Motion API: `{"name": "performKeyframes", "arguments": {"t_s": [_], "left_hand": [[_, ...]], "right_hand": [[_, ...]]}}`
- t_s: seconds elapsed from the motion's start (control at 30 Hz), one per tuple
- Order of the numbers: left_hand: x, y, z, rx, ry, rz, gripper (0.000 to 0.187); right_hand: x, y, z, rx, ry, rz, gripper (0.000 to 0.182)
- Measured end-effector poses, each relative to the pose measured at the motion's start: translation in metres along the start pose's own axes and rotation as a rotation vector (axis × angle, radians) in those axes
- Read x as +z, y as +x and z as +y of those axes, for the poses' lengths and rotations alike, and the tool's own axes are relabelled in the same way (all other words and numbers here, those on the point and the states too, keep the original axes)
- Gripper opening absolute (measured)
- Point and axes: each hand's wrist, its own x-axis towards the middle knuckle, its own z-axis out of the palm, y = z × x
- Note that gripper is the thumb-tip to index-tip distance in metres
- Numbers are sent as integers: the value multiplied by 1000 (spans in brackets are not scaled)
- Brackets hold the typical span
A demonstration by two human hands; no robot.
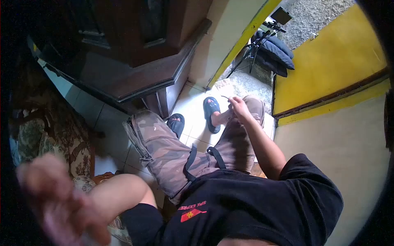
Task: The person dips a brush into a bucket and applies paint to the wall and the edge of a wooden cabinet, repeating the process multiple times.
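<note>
My right hand [240,108] rests over my right knee with its fingers pinched together. A thin, pale object [225,97] sticks out from the fingertips, too small to name. My left hand [61,197] is raised close to the camera at the lower left. Motion blurs its fingers, and I cannot make out anything in it. Below both arms are my camouflage trousers [164,143] with dark straps hanging at the waist. On my feet are dark slippers [211,115].
A dark wooden cabinet [135,78] stands ahead on the left. Patterned upholstery [53,147] lies beside my left side. Through the yellow-framed doorway, a tripod [251,51] stands by dark cushions [275,53]. The yellow door [332,61] is on the right, above pale floor tiles [197,135].
</note>
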Motion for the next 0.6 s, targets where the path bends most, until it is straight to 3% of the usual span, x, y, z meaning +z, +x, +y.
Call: {"name": "performKeyframes", "arguments": {"t_s": [0.07, 0.13, 0.3, 0.33, 0.37, 0.4, 0.43, 0.5, 0.6], "left_hand": [[22, 25, 53, 292, 462, 236, 38], [30, 39, 62, 491, 324, 247, 39], [68, 60, 67, 617, 242, 232, 40], [74, 61, 68, 631, 243, 254, 40], [80, 64, 70, 665, 248, 263, 40], [86, 67, 71, 687, 263, 287, 40], [91, 70, 71, 691, 247, 291, 41], [99, 80, 72, 676, 244, 243, 41], [108, 81, 69, 674, 265, 257, 42]], "right_hand": [[14, -4, -7, 82, 25, 7, 22], [17, -3, -8, 97, 14, 0, 21], [12, 3, 20, 175, -353, -156, 51], [8, 9, 45, -231, -395, 65, 52], [2, 9, 45, -38, -393, 0, 49], [6, 34, 80, -530, -324, 129, 44], [2, 11, 32, -98, -77, 10, 36], [3, -1, 21, 163, 324, -21, 25], [10, -5, 7, 183, 388, -31, 21]]}}
